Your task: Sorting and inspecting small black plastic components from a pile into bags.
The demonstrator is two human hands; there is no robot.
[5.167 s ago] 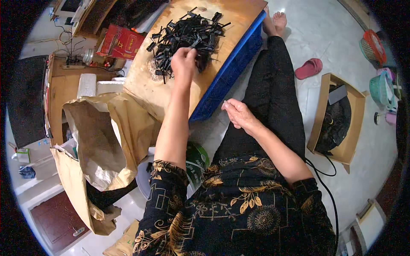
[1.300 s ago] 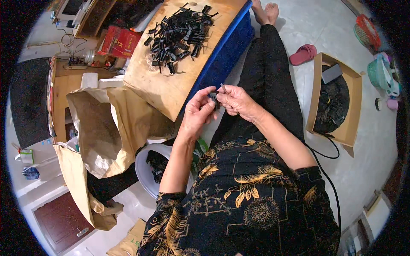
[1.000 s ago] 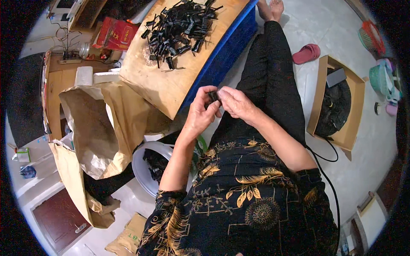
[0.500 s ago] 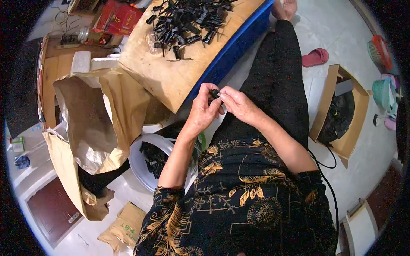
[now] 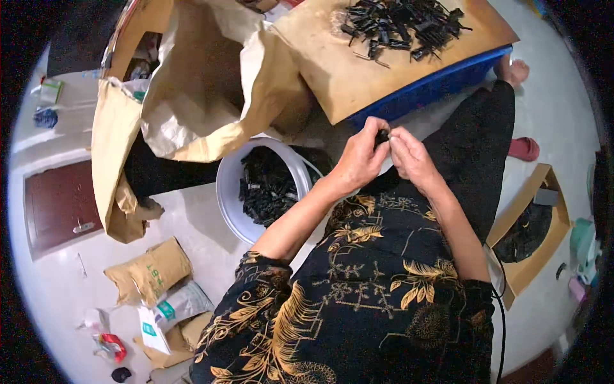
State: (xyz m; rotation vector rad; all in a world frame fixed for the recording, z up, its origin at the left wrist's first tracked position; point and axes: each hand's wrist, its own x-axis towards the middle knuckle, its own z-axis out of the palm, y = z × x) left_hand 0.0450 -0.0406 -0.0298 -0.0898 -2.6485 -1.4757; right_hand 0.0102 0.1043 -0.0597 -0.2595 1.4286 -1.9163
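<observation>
Both hands meet in front of my lap around a small black plastic part [image 5: 382,136]; its exact kind is mostly hidden by fingers. My left hand [image 5: 359,157] is closed on one side of it. My right hand [image 5: 413,160] pinches at its other side with thumb and fingertips. Beyond them, a pile of similar black parts [image 5: 400,29], some with thin stems, lies on a tan board [image 5: 332,89] over a blue base [image 5: 422,89]. Left of my left forearm stands a white bucket [image 5: 228,203] holding many black pieces [image 5: 263,185].
A large open brown paper sack [image 5: 192,148] stands beyond the bucket. At right, a cardboard box [image 5: 561,211] holds dark contents, with a black cable [image 5: 502,320] near it. A pink slipper [image 5: 524,148] and brown packages [image 5: 150,272] lie on the floor.
My view has swung left, so the board, box and hands sit farther right and the bucket shows more fully. Both hands stay together at the black part.
</observation>
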